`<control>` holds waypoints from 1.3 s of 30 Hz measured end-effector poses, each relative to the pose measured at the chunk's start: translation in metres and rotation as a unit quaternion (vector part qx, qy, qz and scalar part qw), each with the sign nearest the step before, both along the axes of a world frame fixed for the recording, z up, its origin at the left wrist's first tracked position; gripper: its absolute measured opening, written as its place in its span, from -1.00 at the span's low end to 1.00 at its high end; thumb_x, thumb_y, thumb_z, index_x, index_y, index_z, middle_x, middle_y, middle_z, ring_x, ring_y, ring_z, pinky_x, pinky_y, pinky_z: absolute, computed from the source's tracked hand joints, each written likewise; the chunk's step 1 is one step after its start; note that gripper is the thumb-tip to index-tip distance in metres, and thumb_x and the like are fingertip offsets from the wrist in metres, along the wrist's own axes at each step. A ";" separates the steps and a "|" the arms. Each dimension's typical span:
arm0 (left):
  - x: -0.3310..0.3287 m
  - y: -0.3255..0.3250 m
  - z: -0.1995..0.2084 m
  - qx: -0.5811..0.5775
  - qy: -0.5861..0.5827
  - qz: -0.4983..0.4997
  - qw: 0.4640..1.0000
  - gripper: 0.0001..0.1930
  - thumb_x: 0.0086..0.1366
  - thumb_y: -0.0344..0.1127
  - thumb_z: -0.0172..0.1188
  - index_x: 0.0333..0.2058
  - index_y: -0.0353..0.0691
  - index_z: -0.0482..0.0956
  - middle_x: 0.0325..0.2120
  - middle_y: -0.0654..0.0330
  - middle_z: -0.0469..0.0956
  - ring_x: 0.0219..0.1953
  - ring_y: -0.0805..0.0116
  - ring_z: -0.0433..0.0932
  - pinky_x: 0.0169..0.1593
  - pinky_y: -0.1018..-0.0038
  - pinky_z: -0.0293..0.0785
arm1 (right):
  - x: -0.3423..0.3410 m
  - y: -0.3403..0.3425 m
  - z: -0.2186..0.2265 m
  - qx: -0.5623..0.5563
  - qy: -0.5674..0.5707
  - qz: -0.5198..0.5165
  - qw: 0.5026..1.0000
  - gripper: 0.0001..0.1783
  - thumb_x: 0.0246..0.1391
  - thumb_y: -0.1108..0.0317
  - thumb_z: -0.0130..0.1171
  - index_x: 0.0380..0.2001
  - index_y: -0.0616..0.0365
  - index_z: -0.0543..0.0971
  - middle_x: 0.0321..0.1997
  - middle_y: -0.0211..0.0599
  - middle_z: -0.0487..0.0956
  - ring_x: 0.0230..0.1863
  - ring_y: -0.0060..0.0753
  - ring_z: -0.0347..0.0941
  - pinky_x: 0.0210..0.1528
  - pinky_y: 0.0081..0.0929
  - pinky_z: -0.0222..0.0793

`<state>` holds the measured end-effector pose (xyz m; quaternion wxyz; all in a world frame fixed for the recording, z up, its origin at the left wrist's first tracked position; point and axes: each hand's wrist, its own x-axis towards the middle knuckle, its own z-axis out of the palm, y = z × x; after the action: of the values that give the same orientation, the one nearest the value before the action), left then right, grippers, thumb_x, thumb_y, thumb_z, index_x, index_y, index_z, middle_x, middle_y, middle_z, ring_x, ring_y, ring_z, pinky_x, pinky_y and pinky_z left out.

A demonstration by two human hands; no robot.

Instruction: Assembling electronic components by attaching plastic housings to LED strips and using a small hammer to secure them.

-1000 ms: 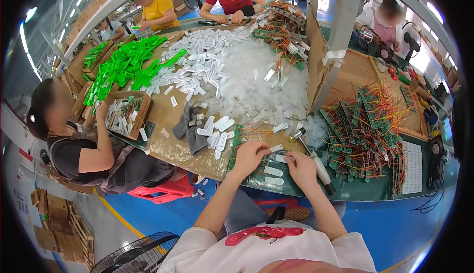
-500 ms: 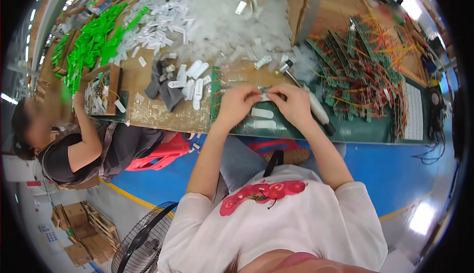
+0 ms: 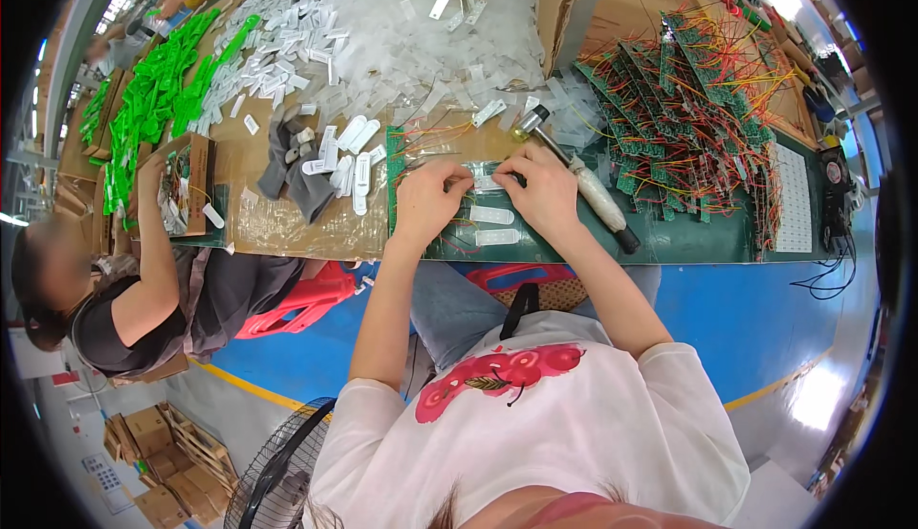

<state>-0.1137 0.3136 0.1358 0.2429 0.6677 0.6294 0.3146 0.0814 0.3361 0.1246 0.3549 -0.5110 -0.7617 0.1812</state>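
Observation:
My left hand [image 3: 430, 200] and my right hand [image 3: 541, 190] hold a small white plastic piece [image 3: 486, 183] by its two ends, fingertips pinched, just above the green mat. Below it on the mat lie a white oblong cover [image 3: 491, 215] and a second white cover [image 3: 497, 237], each with a thin wire at its left end. Left of my left hand stands a narrow green circuit board [image 3: 393, 161] with red wires. Another white piece [image 3: 489, 113] with wires rests beyond my fingers. Right of my right hand lies a tool with a wrapped pale handle [image 3: 600, 196].
Wired circuit boards [image 3: 684, 118] are heaped at right. White shells [image 3: 359, 151] lie beside a grey cloth [image 3: 298, 170]. Clear film pieces [image 3: 445, 46] and green parts [image 3: 158, 89] pile up farther back. A co-worker [image 3: 124, 309] sits at left by a cardboard box [image 3: 198, 170].
The whole view has shifted slightly. My fingertips, close together before, are now a little farther apart, with the white piece showing between them. The co-worker's hand has moved at the box.

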 end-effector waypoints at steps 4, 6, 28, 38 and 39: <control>0.000 0.001 -0.002 0.011 0.031 -0.012 0.999 -0.86 0.17 -0.34 0.34 -0.29 -0.21 0.71 -0.41 0.15 0.66 -0.41 0.25 0.64 -0.28 0.37 0.52 | -0.001 0.000 -0.003 0.007 -0.005 -0.001 1.000 -0.87 -0.02 0.26 0.40 -0.40 0.01 0.70 -0.33 -0.47 0.58 -0.28 -0.33 0.56 -0.26 -0.36 0.45; 0.000 0.004 -0.006 0.015 0.018 -0.015 1.000 -0.86 0.17 -0.34 0.34 -0.29 -0.21 0.72 -0.41 0.15 0.65 -0.41 0.24 0.64 -0.28 0.36 0.52 | -0.002 0.001 -0.003 -0.001 -0.001 -0.003 1.000 -0.87 -0.02 0.26 0.40 -0.40 0.01 0.70 -0.35 -0.47 0.58 -0.30 -0.33 0.56 -0.27 -0.37 0.44; 0.006 -0.004 -0.019 0.142 0.092 -0.041 0.985 -0.75 0.11 -0.13 0.41 -0.29 -0.08 0.66 -0.33 0.20 0.56 -0.29 0.14 0.63 -0.28 0.27 0.54 | -0.004 -0.005 -0.001 -0.013 0.014 -0.007 1.000 -0.89 -0.07 0.36 0.40 -0.41 0.04 0.68 -0.34 -0.36 0.59 -0.30 -0.21 0.56 -0.26 -0.33 0.45; 0.006 -0.010 -0.013 0.082 0.024 -0.019 0.996 -0.78 0.16 -0.14 0.37 -0.30 -0.12 0.68 -0.36 0.18 0.60 -0.30 0.15 0.63 -0.25 0.26 0.54 | -0.005 0.005 0.012 -0.092 -0.001 0.032 0.995 -0.87 -0.07 0.38 0.42 -0.40 0.08 0.68 -0.39 -0.37 0.56 -0.44 -0.28 0.53 -0.35 -0.36 0.41; 0.004 -0.008 -0.015 0.072 0.031 -0.013 0.997 -0.82 0.18 -0.16 0.35 -0.33 -0.12 0.71 -0.36 0.18 0.61 -0.29 0.15 0.63 -0.23 0.25 0.54 | -0.003 0.005 0.012 -0.093 0.005 0.035 0.995 -0.88 -0.08 0.38 0.43 -0.42 0.07 0.68 -0.39 -0.37 0.56 -0.45 -0.29 0.53 -0.35 -0.37 0.41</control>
<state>-0.1100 0.3056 0.1211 0.1785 0.7013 0.6034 0.3349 0.0781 0.3408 0.1364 0.3030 -0.5136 -0.7572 0.2666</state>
